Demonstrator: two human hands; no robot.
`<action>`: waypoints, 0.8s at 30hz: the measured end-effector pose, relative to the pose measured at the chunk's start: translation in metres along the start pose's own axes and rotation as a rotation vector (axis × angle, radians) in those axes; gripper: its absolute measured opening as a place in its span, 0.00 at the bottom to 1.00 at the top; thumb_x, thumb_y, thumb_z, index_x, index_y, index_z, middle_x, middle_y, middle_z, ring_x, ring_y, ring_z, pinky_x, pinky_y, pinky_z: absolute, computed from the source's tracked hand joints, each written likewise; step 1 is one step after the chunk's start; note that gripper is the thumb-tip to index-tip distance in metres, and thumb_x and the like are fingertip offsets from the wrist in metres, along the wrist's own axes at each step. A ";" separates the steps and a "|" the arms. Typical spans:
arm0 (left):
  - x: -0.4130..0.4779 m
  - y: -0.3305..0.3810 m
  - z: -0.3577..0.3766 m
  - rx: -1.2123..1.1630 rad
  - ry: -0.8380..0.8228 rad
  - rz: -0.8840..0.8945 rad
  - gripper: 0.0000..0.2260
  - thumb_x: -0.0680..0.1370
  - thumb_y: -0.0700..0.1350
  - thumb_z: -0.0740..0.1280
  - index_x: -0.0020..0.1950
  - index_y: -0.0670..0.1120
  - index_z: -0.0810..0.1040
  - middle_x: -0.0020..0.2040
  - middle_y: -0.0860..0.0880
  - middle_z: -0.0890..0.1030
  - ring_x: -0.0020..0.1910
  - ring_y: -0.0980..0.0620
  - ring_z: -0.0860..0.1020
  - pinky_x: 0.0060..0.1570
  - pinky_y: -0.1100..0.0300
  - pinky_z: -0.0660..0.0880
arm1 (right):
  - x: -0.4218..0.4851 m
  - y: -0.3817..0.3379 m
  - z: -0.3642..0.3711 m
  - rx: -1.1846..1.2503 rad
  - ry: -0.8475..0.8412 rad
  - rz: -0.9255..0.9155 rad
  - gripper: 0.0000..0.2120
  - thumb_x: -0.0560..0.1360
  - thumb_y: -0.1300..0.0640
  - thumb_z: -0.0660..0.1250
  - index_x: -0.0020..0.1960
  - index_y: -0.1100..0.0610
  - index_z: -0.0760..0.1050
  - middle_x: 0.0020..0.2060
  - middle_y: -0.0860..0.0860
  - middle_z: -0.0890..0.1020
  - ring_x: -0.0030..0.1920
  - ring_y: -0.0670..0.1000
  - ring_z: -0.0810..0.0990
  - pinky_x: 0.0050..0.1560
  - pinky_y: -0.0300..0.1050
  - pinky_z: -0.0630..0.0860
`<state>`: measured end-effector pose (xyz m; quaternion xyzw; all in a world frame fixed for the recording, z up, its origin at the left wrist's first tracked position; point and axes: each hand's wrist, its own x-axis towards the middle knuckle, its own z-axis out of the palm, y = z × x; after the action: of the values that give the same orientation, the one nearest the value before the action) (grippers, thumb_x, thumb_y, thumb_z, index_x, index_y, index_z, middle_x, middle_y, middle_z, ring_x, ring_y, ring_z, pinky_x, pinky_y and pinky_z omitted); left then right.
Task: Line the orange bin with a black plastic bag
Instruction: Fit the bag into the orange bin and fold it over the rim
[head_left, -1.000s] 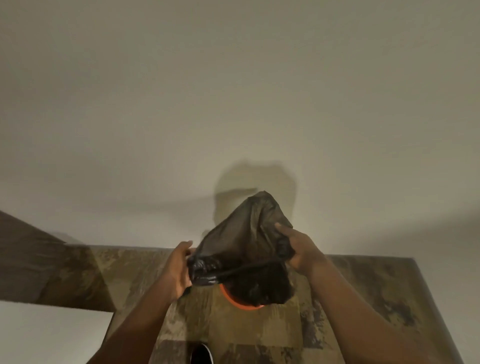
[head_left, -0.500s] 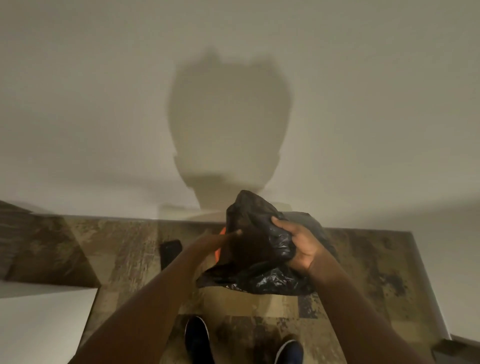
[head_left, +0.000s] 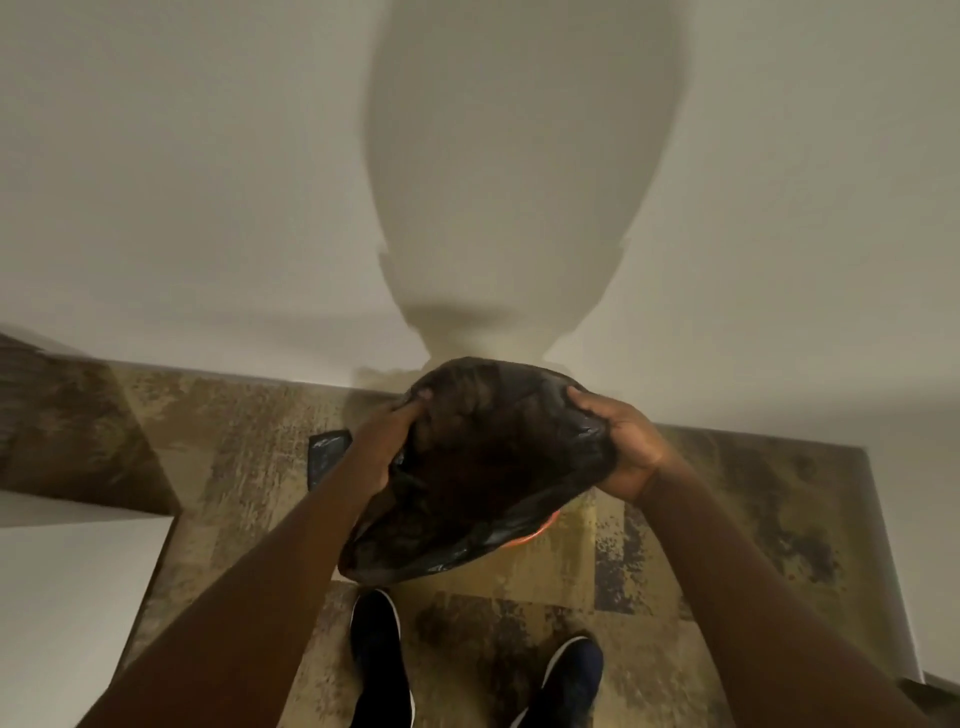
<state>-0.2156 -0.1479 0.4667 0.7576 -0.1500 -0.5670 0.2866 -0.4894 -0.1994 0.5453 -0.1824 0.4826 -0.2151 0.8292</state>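
Black, thin, glossy film — the plastic bag (head_left: 483, 467) is stretched wide between both hands, its mouth open toward the camera. The left hand (head_left: 384, 441) clutches the left edge, fingers curled into the film; the right hand (head_left: 623, 452) grips the bunched right edge. Half a second ago the bag was a crumpled bundle; now it is spread. Under its lower right edge a sliver of the orange bin (head_left: 543, 530) shows. Below the hands, two dark shoes (head_left: 382, 660) stand on mottled brown-gold floor (head_left: 234, 467).
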 end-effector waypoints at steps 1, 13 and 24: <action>0.001 0.003 -0.001 -0.027 0.027 0.018 0.14 0.76 0.63 0.71 0.43 0.53 0.80 0.37 0.53 0.85 0.33 0.52 0.83 0.23 0.66 0.74 | 0.006 0.002 -0.008 -0.007 0.031 0.002 0.23 0.77 0.52 0.68 0.66 0.64 0.79 0.61 0.65 0.83 0.59 0.64 0.85 0.53 0.56 0.83; 0.047 -0.062 0.059 -0.039 -0.048 0.073 0.10 0.80 0.59 0.68 0.47 0.55 0.82 0.50 0.50 0.85 0.51 0.48 0.83 0.47 0.55 0.78 | 0.064 0.086 -0.100 0.098 0.216 0.102 0.26 0.76 0.52 0.71 0.71 0.61 0.76 0.65 0.66 0.81 0.63 0.68 0.81 0.60 0.64 0.79; 0.100 -0.081 0.116 -0.087 -0.123 0.042 0.12 0.81 0.58 0.67 0.49 0.51 0.84 0.42 0.54 0.87 0.44 0.52 0.84 0.42 0.59 0.76 | 0.103 0.093 -0.162 0.138 0.316 0.064 0.20 0.79 0.53 0.68 0.68 0.63 0.78 0.63 0.66 0.82 0.58 0.65 0.84 0.59 0.62 0.81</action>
<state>-0.3020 -0.1696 0.3177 0.7048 -0.1585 -0.6123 0.3212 -0.5689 -0.1916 0.3475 -0.0736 0.5964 -0.2473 0.7601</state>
